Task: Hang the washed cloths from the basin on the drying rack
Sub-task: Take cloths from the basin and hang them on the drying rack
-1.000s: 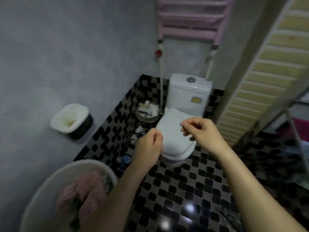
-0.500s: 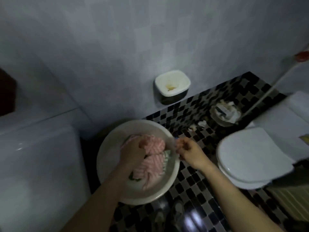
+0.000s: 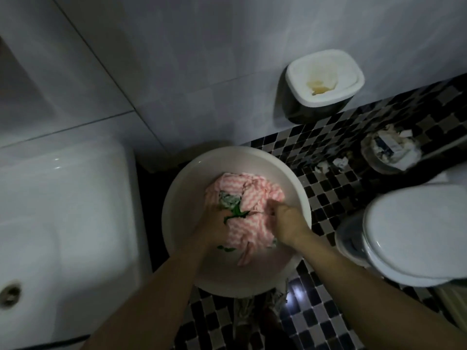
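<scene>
Our left hand (image 3: 217, 224) and right hand (image 3: 286, 221) curl fingers into the pink-and-white striped cloths (image 3: 255, 193) heaped in the round white plastic basin (image 3: 177, 198) on the black-and-white checkered tile floor (image 3: 328, 188), so we should separate one cloth, lift it clear and avoid dragging the rest.

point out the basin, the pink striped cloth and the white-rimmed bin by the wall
basin (image 3: 182, 198), head view, bare left inner wall
pink striped cloth (image 3: 255, 190), head view, upper folds
white-rimmed bin (image 3: 326, 101), head view, front rim
</scene>
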